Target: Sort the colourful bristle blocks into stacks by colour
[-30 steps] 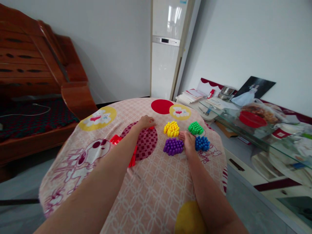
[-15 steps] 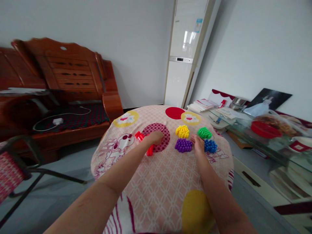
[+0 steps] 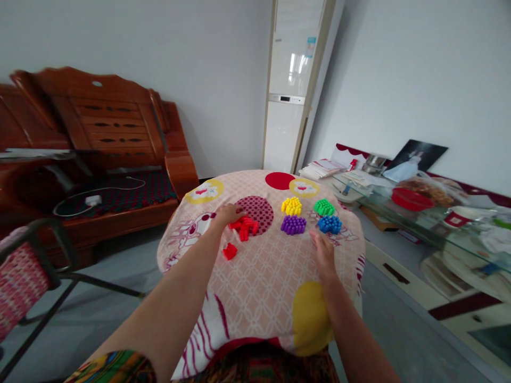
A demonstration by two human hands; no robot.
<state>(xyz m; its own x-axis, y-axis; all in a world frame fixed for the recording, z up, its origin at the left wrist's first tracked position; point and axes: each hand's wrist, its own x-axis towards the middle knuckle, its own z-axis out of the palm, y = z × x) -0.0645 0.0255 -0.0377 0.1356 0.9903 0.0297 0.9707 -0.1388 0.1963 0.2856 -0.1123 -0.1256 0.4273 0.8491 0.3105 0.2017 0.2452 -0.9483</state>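
Note:
On a round table under a pink patterned cloth (image 3: 259, 276) sit four heaps of small studded plastic pieces: yellow (image 3: 291, 206), green (image 3: 323, 207), purple (image 3: 293, 225) and blue (image 3: 329, 224). A loose cluster of red pieces (image 3: 244, 226) lies to their left, with one red piece (image 3: 230, 250) apart nearer me. My left hand (image 3: 228, 214) rests curled at the left edge of the red cluster, touching it. My right hand (image 3: 322, 251) lies flat on the cloth, fingers stretched toward the blue heap, holding nothing.
A wooden sofa (image 3: 99, 143) with a white charger cable stands at the left, and a chair with a pink seat (image 3: 24, 276) at the near left. A tall white air conditioner (image 3: 287, 90) stands in the corner. A glass low table (image 3: 423, 207) with papers, a red bowl and a photo runs along the right wall.
My right hand has drawn back from between the purple and blue heaps toward me. My left hand shifted left, and the red pieces now lie spread out in view. The camera has pulled back.

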